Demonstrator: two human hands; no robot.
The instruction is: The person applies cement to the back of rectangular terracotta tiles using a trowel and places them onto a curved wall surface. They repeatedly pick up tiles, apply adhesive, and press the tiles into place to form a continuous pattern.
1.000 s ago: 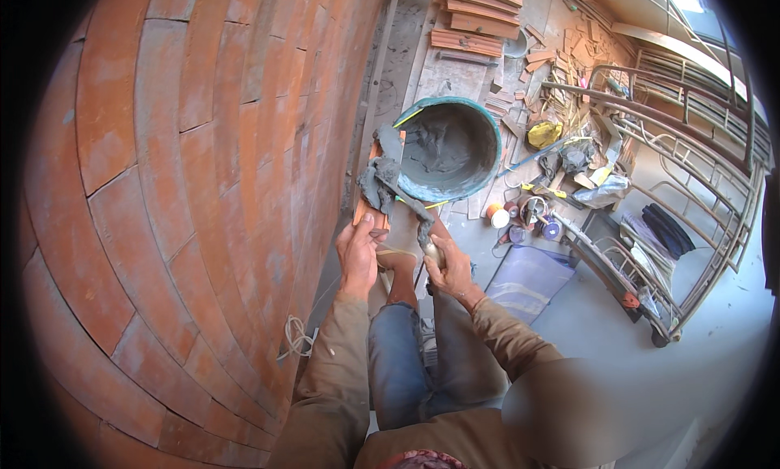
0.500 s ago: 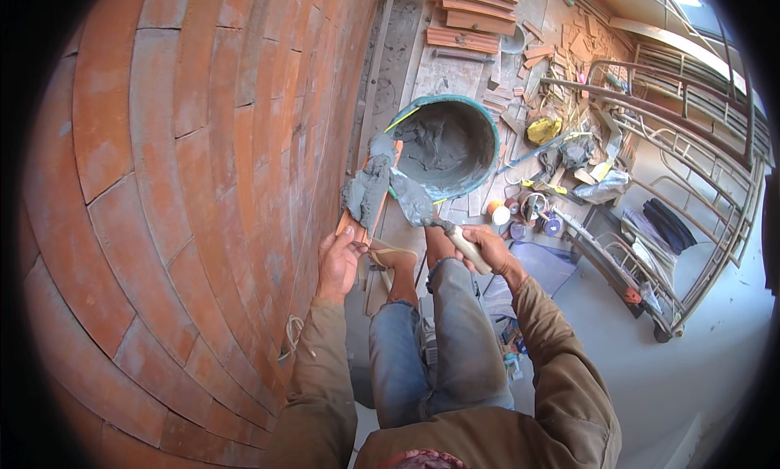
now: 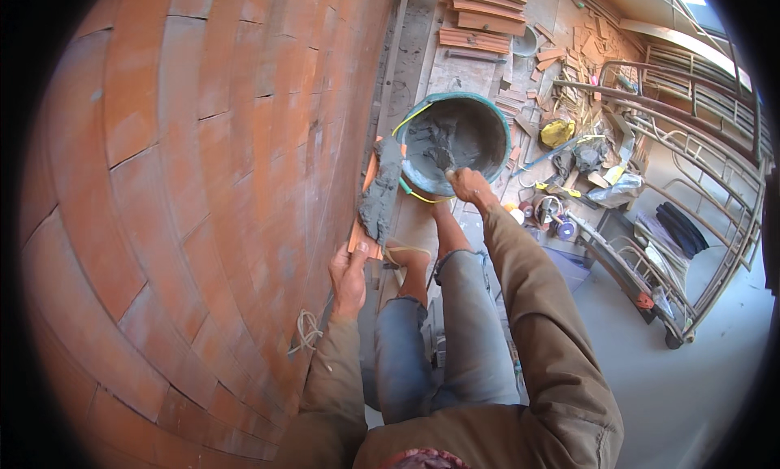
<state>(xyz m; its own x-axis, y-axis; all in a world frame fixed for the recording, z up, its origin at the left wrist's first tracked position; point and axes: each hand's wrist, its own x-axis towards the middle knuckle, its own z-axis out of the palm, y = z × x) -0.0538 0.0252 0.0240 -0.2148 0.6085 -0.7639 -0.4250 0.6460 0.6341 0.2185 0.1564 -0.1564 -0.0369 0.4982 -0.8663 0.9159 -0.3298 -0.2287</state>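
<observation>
The left hand (image 3: 348, 282) pinches the lower end of a long orange clay brick (image 3: 357, 237), thumb on top; wet grey mortar (image 3: 378, 201) covers most of its face, its upper end beside the left rim of a round teal bucket (image 3: 497, 136). The right hand's (image 3: 471, 186) grip is closed around a pale-handled trowel (image 3: 449, 173) over the bucket's near edge, the blade hard to make out. Little room shows between the brick's left edge and the orange brick wall (image 3: 203, 184); grey floor (image 3: 634, 388) spreads beyond the right sleeve (image 3: 540, 286)
</observation>
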